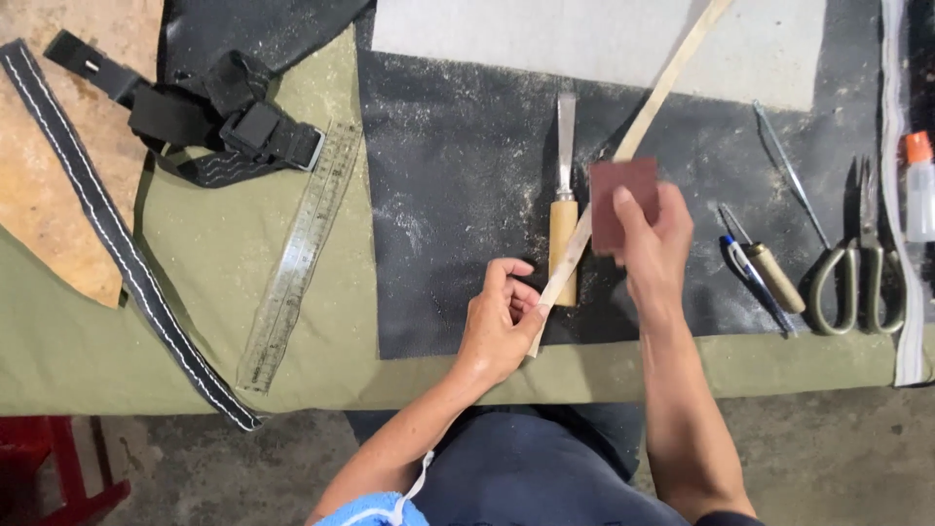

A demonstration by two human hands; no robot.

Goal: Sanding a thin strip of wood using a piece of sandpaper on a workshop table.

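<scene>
Dark blue trousers [526, 468] of the seated person fill the bottom edge, a bit of light blue cloth [375, 511] at the left forearm. Left hand [502, 321] pinches the near end of a long pale strip [584, 234], grip closed on it between thumb and fingers, right at the near edge of the black mat [438, 195]. Strip runs diagonally up and right across the mat to the top edge of view. Right hand [651, 239] holds a reddish-brown sandpaper piece [623, 200], grip clamped on it with fingers flat over its face; the paper sits against the strip about midway along, slightly blurred. Wooden-handled chisel [564, 195] lies on the mat just left of the strip, blade pointing away, handle end tucked beside the strip near the left hand. Mat is dusted with pale powder. Olive cloth [195, 321] covers the bench under the mat. Metal ruler [297, 258] lies on the cloth left of the mat, tilted. Black strap with buckle [234, 131] sits at upper left, a black stitched band [117, 244] runs diagonally beside it. Right of the hands: a blue pen [755, 278], a wooden-handled awl [769, 268], a thin metal tool [791, 175], scissors [862, 263], and a small bottle with orange cap [918, 185] at the far right edge. Pale sheet [604, 39] lies across the top of the mat.
</scene>
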